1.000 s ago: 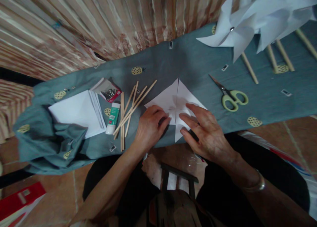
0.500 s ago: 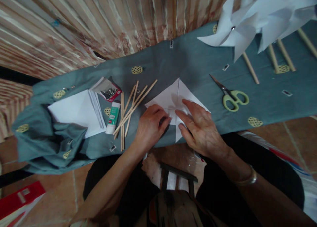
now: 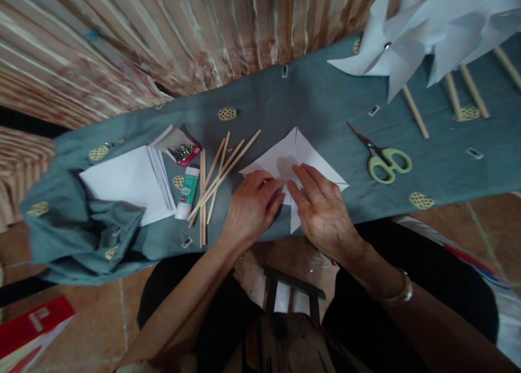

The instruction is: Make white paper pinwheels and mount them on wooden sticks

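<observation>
A white paper square (image 3: 301, 150), slit along its diagonals, lies cornerwise on the cloth in front of me. My left hand (image 3: 254, 202) is closed at its left side, fingertips and thumb pinching a flap near the middle of the paper. Flat on the paper's right half rests my right hand (image 3: 323, 207), fingers stretched out and close to the centre; it grips nothing that I can see. Both hands cover much of the lower part of the sheet. Scissors (image 3: 380, 158) with green handles lie to the right, blades slightly parted.
Left of the paper are several thin wooden sticks (image 3: 217, 183), a glue stick (image 3: 188, 194), a packet of metal fasteners (image 3: 181, 147) and a stack of white paper (image 3: 122, 183). White paper pinwheels (image 3: 401, 50) on sticks lie at the back right. A pleated curtain (image 3: 203, 31) borders the far edge.
My right hand has shifted slightly left, its fingers flatter and closer together on the paper. My left fingertips have moved a little toward the centre. The whole view has shifted slightly.
</observation>
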Demonstrator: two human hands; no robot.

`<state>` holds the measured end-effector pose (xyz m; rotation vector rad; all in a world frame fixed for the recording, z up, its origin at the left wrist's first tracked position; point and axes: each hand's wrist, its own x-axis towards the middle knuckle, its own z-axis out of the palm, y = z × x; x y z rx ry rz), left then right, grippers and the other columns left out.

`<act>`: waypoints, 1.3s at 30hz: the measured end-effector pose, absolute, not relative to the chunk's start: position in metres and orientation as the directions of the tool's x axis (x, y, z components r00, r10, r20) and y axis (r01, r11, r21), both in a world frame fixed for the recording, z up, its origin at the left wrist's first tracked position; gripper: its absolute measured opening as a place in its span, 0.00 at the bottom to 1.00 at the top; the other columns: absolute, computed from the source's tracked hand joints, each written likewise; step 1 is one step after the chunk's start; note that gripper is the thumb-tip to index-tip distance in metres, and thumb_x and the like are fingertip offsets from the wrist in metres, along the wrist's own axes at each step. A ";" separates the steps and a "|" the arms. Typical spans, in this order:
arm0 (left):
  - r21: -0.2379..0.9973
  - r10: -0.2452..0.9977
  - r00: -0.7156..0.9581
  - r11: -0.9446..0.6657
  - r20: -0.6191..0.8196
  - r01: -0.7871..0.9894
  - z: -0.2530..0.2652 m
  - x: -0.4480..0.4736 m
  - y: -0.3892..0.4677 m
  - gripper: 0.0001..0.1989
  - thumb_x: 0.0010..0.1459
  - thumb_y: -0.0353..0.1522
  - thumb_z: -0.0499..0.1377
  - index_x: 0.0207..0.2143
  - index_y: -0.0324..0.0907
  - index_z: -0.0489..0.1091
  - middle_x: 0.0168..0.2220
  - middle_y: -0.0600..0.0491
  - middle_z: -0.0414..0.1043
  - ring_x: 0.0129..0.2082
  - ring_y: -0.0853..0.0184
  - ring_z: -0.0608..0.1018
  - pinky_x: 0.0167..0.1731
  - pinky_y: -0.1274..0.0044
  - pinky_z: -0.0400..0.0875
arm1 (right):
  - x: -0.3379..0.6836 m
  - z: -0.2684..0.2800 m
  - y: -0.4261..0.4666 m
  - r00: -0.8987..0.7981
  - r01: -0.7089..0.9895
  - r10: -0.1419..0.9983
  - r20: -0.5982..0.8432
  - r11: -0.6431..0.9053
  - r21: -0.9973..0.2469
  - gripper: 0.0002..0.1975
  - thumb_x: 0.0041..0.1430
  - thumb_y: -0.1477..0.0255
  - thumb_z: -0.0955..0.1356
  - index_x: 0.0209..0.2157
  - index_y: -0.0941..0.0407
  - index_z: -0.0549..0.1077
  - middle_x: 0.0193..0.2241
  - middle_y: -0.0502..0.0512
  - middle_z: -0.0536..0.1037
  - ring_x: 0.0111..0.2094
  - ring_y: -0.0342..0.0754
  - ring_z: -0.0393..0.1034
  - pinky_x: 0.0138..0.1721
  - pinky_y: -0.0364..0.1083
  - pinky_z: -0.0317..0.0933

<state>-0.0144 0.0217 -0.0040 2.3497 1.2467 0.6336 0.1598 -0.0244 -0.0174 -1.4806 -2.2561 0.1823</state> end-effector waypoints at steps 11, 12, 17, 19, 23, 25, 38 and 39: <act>0.367 0.740 0.654 -0.658 0.155 0.657 0.001 -0.012 0.014 0.09 0.61 0.29 0.57 0.42 0.38 0.74 0.41 0.47 0.76 0.41 0.58 0.73 0.36 0.68 0.68 | 0.154 -0.025 -0.020 -0.285 0.850 0.895 0.343 0.402 -0.342 0.20 0.66 0.79 0.58 0.57 0.54 0.66 0.58 0.63 0.70 0.66 0.58 0.55 0.55 0.60 0.61; 0.359 0.737 0.656 -0.663 0.161 0.657 0.000 -0.012 0.014 0.09 0.61 0.29 0.57 0.42 0.38 0.74 0.40 0.47 0.76 0.41 0.58 0.72 0.36 0.68 0.68 | 0.154 -0.025 -0.020 -0.298 0.852 0.890 0.345 0.411 -0.325 0.20 0.66 0.79 0.58 0.56 0.56 0.67 0.58 0.64 0.70 0.66 0.58 0.54 0.55 0.59 0.61; 0.331 0.727 0.662 -0.679 0.183 0.655 -0.002 -0.012 0.013 0.09 0.63 0.29 0.55 0.42 0.37 0.74 0.41 0.47 0.76 0.41 0.60 0.72 0.38 0.69 0.69 | 0.161 -0.023 -0.025 -0.324 0.832 0.887 0.331 0.433 -0.347 0.22 0.65 0.79 0.57 0.60 0.58 0.64 0.60 0.66 0.68 0.67 0.59 0.52 0.58 0.61 0.59; 0.316 0.727 0.666 -0.680 0.169 0.661 -0.002 -0.012 0.013 0.09 0.64 0.29 0.54 0.42 0.38 0.74 0.41 0.47 0.75 0.40 0.61 0.72 0.39 0.69 0.69 | 0.171 -0.020 -0.026 -0.292 0.801 0.900 0.324 0.415 -0.432 0.26 0.65 0.79 0.58 0.63 0.57 0.60 0.63 0.65 0.65 0.67 0.58 0.52 0.61 0.62 0.56; 0.291 0.723 0.672 -0.686 0.162 0.667 -0.001 -0.013 0.011 0.10 0.66 0.31 0.53 0.42 0.38 0.73 0.41 0.48 0.76 0.41 0.61 0.72 0.39 0.70 0.68 | 0.189 -0.015 -0.026 -0.246 0.793 0.929 0.278 0.357 -0.494 0.28 0.66 0.77 0.58 0.66 0.55 0.56 0.63 0.63 0.66 0.65 0.55 0.58 0.63 0.60 0.56; 0.271 0.723 0.668 -0.689 0.178 0.673 -0.001 -0.014 0.011 0.10 0.66 0.30 0.53 0.43 0.39 0.73 0.42 0.47 0.76 0.42 0.61 0.72 0.39 0.70 0.67 | 0.194 -0.012 -0.026 -0.232 0.817 0.940 0.252 0.329 -0.474 0.27 0.66 0.76 0.58 0.66 0.54 0.58 0.62 0.62 0.67 0.64 0.55 0.59 0.62 0.60 0.57; 0.297 0.787 0.585 -0.616 0.194 0.730 0.000 -0.036 0.025 0.15 0.61 0.24 0.54 0.46 0.43 0.75 0.54 0.47 0.72 0.52 0.56 0.69 0.51 0.64 0.68 | 0.196 -0.005 -0.037 -0.228 0.833 0.923 0.310 0.349 -0.428 0.25 0.67 0.74 0.61 0.64 0.54 0.60 0.56 0.63 0.73 0.58 0.57 0.67 0.59 0.60 0.62; 0.310 0.791 0.579 -0.611 0.198 0.729 0.000 -0.037 0.025 0.16 0.60 0.24 0.54 0.47 0.44 0.75 0.54 0.47 0.72 0.52 0.56 0.69 0.51 0.63 0.68 | 0.195 -0.005 -0.038 -0.229 0.831 0.921 0.316 0.354 -0.428 0.24 0.66 0.74 0.61 0.63 0.54 0.61 0.56 0.62 0.73 0.58 0.57 0.67 0.59 0.60 0.62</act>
